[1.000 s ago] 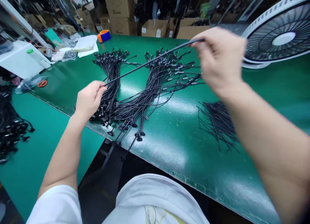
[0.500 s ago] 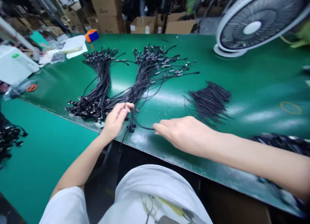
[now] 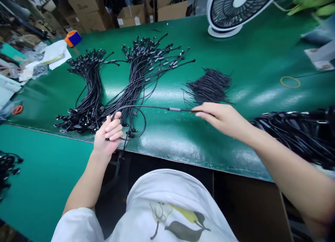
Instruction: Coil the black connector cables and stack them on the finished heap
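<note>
A black cable (image 3: 154,106) with a grey sleeve on it runs between my two hands above the green table. My left hand (image 3: 110,133) is closed around one part of it, and a loop of the cable curves out to its right. Farther right, my right hand (image 3: 222,118) pinches the cable just past the grey sleeve (image 3: 175,109). Behind my left hand lie two bundles of black cables, a left bundle (image 3: 92,83) and a right bundle (image 3: 136,74). A pile of short black ties or thin strips (image 3: 209,85) is just beyond my right hand.
A white fan (image 3: 240,11) stands at the back of the table. More black cables (image 3: 295,133) lie at the right. A yellow rubber band (image 3: 290,82), an orange and blue tape roll (image 3: 72,38), papers (image 3: 56,53) and an orange ring (image 3: 17,109) are around the tabletop.
My right hand has moved right and away from me, drawing the cable out straighter, with its grey sleeve now visible. My left hand has turned and closed around the cable. The view has shifted right.
</note>
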The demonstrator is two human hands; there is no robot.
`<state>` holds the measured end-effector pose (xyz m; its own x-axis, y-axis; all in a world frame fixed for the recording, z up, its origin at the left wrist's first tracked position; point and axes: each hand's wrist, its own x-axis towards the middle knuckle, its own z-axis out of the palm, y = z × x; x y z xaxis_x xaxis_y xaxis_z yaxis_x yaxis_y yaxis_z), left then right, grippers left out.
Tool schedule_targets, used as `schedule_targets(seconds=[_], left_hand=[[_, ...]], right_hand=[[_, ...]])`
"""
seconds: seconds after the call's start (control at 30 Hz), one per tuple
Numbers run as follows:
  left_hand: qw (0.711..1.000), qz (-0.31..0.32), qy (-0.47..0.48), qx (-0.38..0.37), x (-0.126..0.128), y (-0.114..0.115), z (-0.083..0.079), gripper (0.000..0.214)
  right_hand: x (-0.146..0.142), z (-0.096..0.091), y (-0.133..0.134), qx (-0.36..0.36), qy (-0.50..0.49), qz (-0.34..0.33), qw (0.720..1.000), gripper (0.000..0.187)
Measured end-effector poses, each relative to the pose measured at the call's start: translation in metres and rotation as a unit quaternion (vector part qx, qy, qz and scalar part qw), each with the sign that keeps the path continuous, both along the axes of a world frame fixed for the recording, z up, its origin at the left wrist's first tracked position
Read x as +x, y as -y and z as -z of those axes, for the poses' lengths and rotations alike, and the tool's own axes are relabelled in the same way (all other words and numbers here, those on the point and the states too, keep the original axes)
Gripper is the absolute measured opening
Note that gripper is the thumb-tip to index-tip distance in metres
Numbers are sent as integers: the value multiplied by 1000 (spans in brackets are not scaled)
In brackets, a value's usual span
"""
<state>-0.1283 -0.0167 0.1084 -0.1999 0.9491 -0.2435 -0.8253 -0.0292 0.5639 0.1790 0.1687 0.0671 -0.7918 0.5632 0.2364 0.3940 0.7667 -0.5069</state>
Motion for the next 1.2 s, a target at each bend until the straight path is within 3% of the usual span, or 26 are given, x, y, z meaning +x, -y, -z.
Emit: schedule_targets(seconds=[0.13,0.23,0.3,0.37,0.43,0.5,0.6,0.67,0.73,0.8,0.87,0.93,1.1,1.2], left_hand=[[999,-39,18,-22,-2,-4,4,35],[998,-32,-49,-30,-1,-9,12,31],[989,-24,-140,-41,5,-13,20,24],[966,-30,-252,-46,18,-17,30,22],[934,-18,-354,-41,36,-20,40,28],[899,33,-436,-22,55,-19,45,32],[871,136,-472,11,72,-17,44,31],[900,155,-407,22,75,-18,41,31],[942,136,-306,14,77,-20,41,32],[966,118,-229,-11,83,-21,47,32],[972,125,-195,-41,92,-20,56,39],[969,153,-183,-63,103,-18,65,50],[965,187,-150,-108,111,-13,68,57],[958,210,-146,-133,99,-13,64,57]], right_hand=[[14,14,15,27,-45,57,997,34],[14,10,28,122,-42,105,986,30],[10,5,42,213,-9,85,973,25],[0,-2,60,251,25,-8,968,23],[-16,-10,78,202,42,-137,969,25],[-35,-18,86,118,28,-201,972,27],[-58,-22,75,-29,-52,-131,990,22],[-68,-14,64,-139,-156,-26,978,15],[-74,0,61,-276,-248,42,928,31],[-80,16,69,-446,-305,59,840,33],[-86,26,81,-579,-345,69,736,38],[-90,29,92,-633,-389,101,661,43],[-86,22,97,-693,-419,115,576,51],[-73,24,96,-726,-382,61,569,47]])
